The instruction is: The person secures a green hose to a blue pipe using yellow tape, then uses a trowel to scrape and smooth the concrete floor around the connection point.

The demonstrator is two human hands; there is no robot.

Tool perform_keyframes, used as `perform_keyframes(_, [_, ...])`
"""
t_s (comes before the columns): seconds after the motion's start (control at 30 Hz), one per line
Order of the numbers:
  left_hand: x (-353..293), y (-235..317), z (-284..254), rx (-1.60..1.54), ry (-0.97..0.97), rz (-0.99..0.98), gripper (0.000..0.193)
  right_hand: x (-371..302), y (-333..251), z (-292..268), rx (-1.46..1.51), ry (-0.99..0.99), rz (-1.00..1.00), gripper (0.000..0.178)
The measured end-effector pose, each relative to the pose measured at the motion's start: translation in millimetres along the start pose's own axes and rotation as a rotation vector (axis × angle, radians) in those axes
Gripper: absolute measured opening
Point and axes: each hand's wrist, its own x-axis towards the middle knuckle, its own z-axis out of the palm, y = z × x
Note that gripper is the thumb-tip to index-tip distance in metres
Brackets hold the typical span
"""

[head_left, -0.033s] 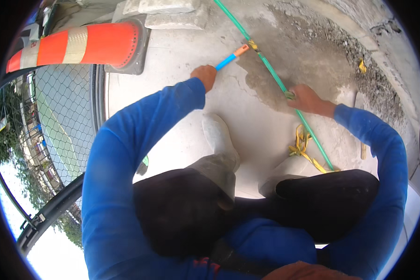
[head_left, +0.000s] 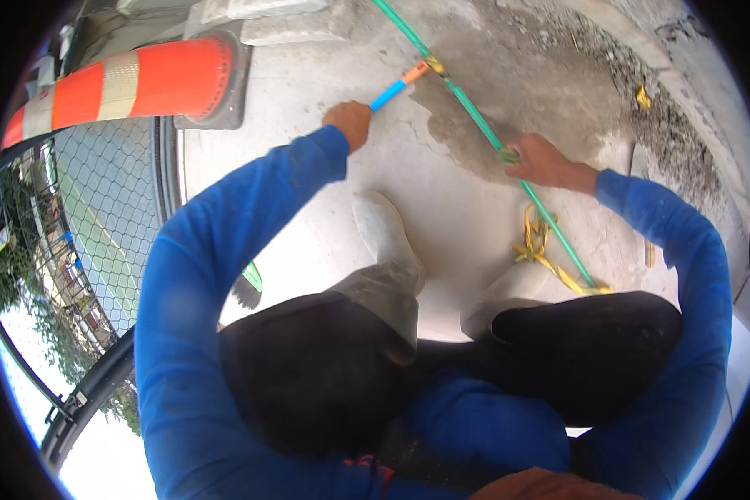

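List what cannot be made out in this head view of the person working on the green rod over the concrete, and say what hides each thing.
- Blue-handled tool: its grip is hidden inside the left hand; its working tip is too small to identify.
- Green rod: the upper end is cut off by the picture's rim; the lower end passes behind the knee.
- Right hand: fingertips curl over the rod, grip unclear.

Blue-handled tool, orange neck, tip touching taut green rod running diagonally over concrete.
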Motion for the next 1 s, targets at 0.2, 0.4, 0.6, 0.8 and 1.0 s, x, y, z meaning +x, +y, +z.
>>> perform_keyframes(0.2, [-22.9, 71.9, -95.8, -1.361, -0.519, -0.229, 0.043, -35.6, -42.9, -11.5, 0.397, -0.136, 0.003, 0.030])
perform_keyframes(0.4, [-23.7, 151.8, -64.4, -1.348, -0.778, -0.037, 0.037, -65.6, 30.3, -18.4, 0.025, 0.146, 0.049, 0.026])
perform_keyframes(0.6, [-22.3, 202.6, -27.2, -1.341, -0.810, 0.091, 0.033, -117.8, 34.7, 27.5, -0.251, -0.026, 0.039, 0.032])
perform_keyframes(0.8, [-28.6, 212.1, -17.4, -1.452, -0.712, 0.083, 0.031, -137.5, 36.1, 13.9, -0.208, 0.189, 0.211, 0.049])
perform_keyframes(1.0, [-15.6, 205.7, -23.9, -1.456, -0.659, 0.099, 0.027, -151.1, 50.0, 23.1, -0.377, 0.041, 0.155, 0.040])
